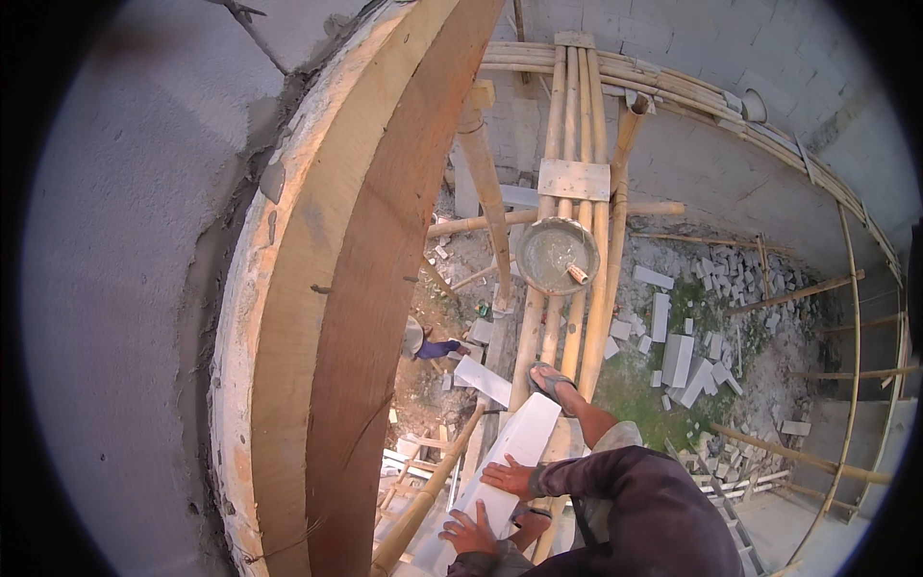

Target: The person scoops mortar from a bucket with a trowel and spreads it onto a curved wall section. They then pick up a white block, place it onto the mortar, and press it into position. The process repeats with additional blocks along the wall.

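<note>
A long white lightweight block [528, 429] lies slanted on the bamboo walkway below me. My right hand [510, 476] rests on its upper side, fingers stretched out. Closer to me, my left hand [469, 532] is spread flat on the same white surface. Whether this is one block or two end to end, I cannot tell. One sandalled foot [555, 381] stands on the poles just beyond the block. Farther along sits a round mortar pan [555, 252] with grey mortar and a tool handle [577, 274] in it.
A tall wooden formwork board [356, 288] rises along the left beside a grey wall [115, 288]. Bamboo poles [584, 115] form the high walkway. Far below lie scattered white blocks [678, 360] and rubble. A person in a blue sleeve [437, 349] is below, near another white block [483, 382].
</note>
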A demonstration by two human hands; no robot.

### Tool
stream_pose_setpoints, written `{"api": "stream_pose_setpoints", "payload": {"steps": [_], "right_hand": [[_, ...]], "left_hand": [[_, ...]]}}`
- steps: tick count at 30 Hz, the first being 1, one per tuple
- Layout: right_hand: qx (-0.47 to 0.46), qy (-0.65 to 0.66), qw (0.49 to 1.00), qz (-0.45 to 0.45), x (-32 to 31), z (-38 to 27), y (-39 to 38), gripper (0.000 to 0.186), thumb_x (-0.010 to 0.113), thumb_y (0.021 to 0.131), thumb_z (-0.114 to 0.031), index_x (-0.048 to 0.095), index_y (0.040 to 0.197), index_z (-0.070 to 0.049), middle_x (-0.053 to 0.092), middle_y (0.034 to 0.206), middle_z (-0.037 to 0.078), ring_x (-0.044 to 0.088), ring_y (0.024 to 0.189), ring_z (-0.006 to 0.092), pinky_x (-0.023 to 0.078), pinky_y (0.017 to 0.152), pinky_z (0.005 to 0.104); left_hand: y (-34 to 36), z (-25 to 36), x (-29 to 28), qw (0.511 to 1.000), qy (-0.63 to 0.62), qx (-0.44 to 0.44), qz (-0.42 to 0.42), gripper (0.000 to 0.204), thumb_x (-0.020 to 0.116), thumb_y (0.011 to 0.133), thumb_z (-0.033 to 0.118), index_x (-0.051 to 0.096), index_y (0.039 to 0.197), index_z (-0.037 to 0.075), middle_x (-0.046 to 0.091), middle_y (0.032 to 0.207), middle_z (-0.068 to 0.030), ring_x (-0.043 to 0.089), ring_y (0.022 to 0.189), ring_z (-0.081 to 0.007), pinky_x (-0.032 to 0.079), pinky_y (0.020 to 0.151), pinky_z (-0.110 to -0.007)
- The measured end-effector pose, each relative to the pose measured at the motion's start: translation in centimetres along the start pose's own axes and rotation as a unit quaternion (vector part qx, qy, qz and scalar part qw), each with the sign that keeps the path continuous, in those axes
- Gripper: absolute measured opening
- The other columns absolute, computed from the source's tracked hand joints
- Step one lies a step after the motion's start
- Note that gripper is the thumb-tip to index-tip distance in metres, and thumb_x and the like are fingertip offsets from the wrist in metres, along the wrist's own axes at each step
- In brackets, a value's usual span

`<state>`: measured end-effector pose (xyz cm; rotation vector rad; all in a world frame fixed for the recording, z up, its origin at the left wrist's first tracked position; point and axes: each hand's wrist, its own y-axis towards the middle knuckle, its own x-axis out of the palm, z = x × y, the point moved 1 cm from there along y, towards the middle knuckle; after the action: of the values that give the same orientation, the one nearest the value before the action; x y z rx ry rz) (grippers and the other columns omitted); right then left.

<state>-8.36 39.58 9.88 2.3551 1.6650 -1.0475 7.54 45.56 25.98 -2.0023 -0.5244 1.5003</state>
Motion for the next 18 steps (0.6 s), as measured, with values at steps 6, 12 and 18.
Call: {"api": "stream_pose_setpoints", "payload": {"steps": [6,12,18], "right_hand": [[0.018,-0.061,0.997,-0.038,-2.1,-0.7,0.8,0.118,0.085,0.06,-0.02,0.014,0.154,-0.007,0.022,0.157,0.018,0.024,0.147,0.0364,0.026,0.108,0.0692],[-0.074,-0.05,0.996,-0.02,-10.3,-8.0,-5.5,0.132,0.09,0.057,-0.027,0.004,0.157,-0.014,0.019,0.158,0.015,0.018,0.148,0.0351,0.025,0.109,0.0692],[-0.067,-0.106,0.992,-0.033,-16.5,-10.2,-11.2,0.131,0.088,0.058,-0.015,0.003,0.157,-0.025,0.023,0.154,0.019,0.02,0.146,0.0394,0.023,0.111,0.0695]], "left_hand": [[-1.2,-1.0,-9.6,0.976,-0.086,0.023,-0.201,0.104,0.075,0.076,0.052,0.016,0.157,0.022,0.029,0.148,-0.0337,0.033,0.137,-0.0465,0.028,0.107,-0.065],[-9.9,-3.9,-14.8,0.987,-0.081,0.02,-0.139,0.071,0.059,0.087,0.044,0.034,0.15,0.023,0.042,0.14,-0.0297,0.042,0.128,-0.0442,0.029,0.105,-0.063],[-23.1,-9.9,-16.2,0.992,-0.075,-0.003,-0.106,0.078,0.065,0.089,0.046,0.029,0.154,0.022,0.049,0.132,-0.0234,0.052,0.112,-0.0387,0.043,0.085,-0.051]]}}
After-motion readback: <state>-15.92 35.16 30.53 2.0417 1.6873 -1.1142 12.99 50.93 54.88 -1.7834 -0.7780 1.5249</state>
